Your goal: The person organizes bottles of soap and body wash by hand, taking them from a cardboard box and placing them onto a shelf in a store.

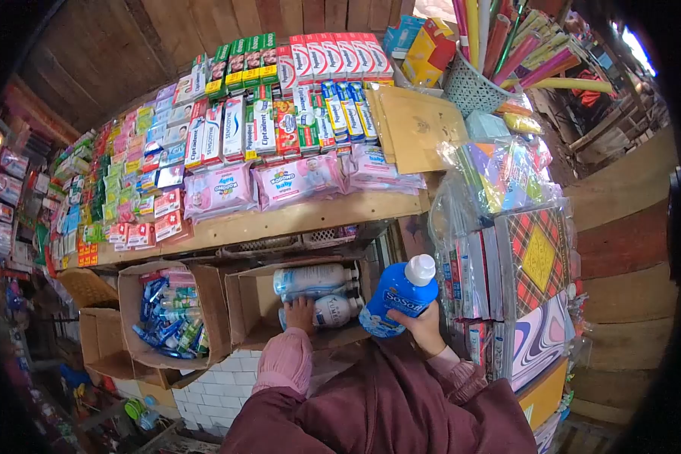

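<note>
My right hand (424,327) is wrapped round the lower part of a blue SoSoft bottle (401,297) with a white cap, held tilted right of the cardboard box (244,306). Inside that box, white bottles lie on their sides: one (306,278) at the back and another (333,310) nearer to me. My left hand (299,314) reaches into the box, its fingers spread against the base end of the nearer bottle.
Left of the box stands another carton (216,303) of blue and green packets. Above runs a wooden shelf edge (280,233) with baby wipes (299,181) and toothpaste boxes (234,129). Stacked books (537,257) stand at the right.
</note>
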Action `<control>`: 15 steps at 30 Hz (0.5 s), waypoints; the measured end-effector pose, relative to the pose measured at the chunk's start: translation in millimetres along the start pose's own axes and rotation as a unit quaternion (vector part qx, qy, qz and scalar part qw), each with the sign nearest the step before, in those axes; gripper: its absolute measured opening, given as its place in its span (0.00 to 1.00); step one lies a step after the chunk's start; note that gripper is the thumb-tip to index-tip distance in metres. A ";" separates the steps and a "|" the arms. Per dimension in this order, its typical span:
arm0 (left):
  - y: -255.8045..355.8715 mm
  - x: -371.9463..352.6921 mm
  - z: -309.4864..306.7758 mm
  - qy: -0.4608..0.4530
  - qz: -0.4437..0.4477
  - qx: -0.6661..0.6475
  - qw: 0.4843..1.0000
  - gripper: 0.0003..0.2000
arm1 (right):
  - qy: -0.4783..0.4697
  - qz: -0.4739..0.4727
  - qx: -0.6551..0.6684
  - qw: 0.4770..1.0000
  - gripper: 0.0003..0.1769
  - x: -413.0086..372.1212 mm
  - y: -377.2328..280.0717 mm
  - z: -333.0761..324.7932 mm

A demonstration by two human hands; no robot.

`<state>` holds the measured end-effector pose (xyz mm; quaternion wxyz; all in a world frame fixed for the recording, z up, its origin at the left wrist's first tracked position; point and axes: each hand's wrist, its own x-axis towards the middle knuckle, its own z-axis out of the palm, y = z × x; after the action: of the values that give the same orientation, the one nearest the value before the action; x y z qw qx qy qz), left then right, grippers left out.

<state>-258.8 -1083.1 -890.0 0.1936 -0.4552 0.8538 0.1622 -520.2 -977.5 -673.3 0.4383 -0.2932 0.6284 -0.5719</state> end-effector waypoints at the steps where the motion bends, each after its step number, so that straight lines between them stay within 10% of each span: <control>1: 0.9 -4.8 -5.0 -0.004 -0.009 -0.015 1.000 0.43 | -0.001 -0.006 -0.008 1.000 0.27 -0.6 -2.0 1.2; 10: -6.7 -96.8 -128.3 0.218 -0.054 -0.257 0.940 0.42 | 0.021 -0.015 0.077 0.997 0.29 3.6 -5.8 41.3; 15: -5.6 -191.0 -164.6 0.409 -0.144 -0.371 0.821 0.43 | -0.095 -0.025 0.136 0.986 0.29 22.8 -35.5 92.8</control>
<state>-186.8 -1024.3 -655.6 -0.3356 -0.6349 0.6546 0.2362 -452.8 -1046.4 -640.0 0.5170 -0.2994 0.4930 -0.6325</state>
